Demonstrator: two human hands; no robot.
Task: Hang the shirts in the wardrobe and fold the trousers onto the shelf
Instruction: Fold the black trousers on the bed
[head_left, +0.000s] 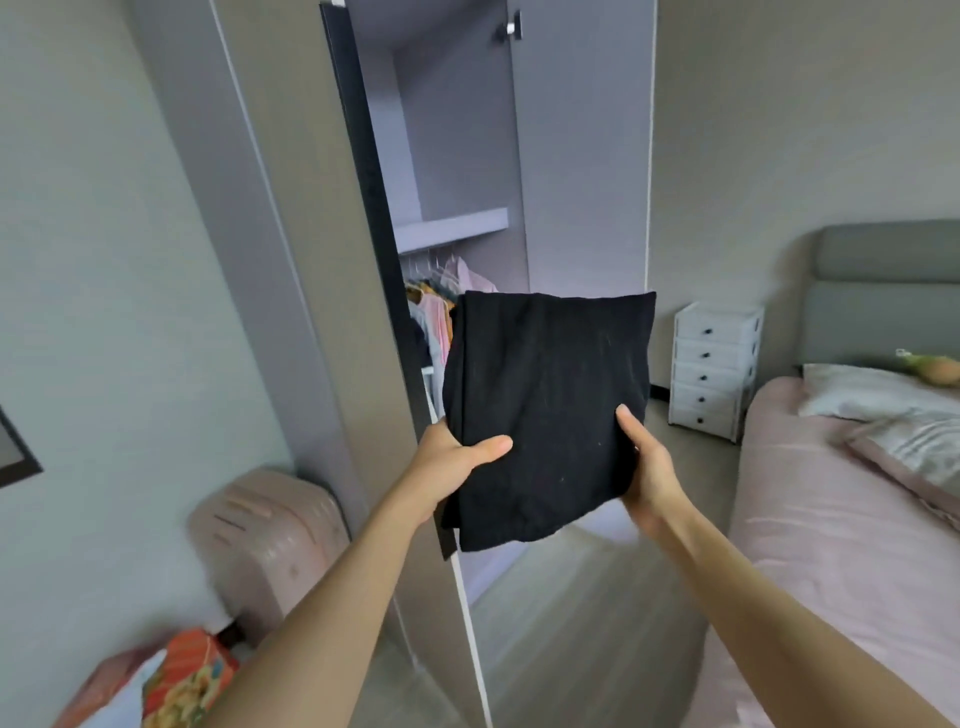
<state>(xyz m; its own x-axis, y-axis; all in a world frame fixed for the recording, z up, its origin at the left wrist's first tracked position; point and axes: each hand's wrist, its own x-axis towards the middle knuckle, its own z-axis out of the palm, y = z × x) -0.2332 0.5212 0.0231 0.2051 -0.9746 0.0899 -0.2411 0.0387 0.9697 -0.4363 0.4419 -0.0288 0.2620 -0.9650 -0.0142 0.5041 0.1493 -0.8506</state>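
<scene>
Both hands, left hand (457, 449) and right hand (647, 460), grip the folded trousers (545, 410) at opposite edges, thumbs on top, keeping the fold flat, raised before the open wardrobe (582, 156), below its shelf (449, 226).

Both bare arms reach forward and up. The left hand (457, 447) and right hand (641, 457) each grip with the thumb on top, fingers hidden beneath.
</scene>
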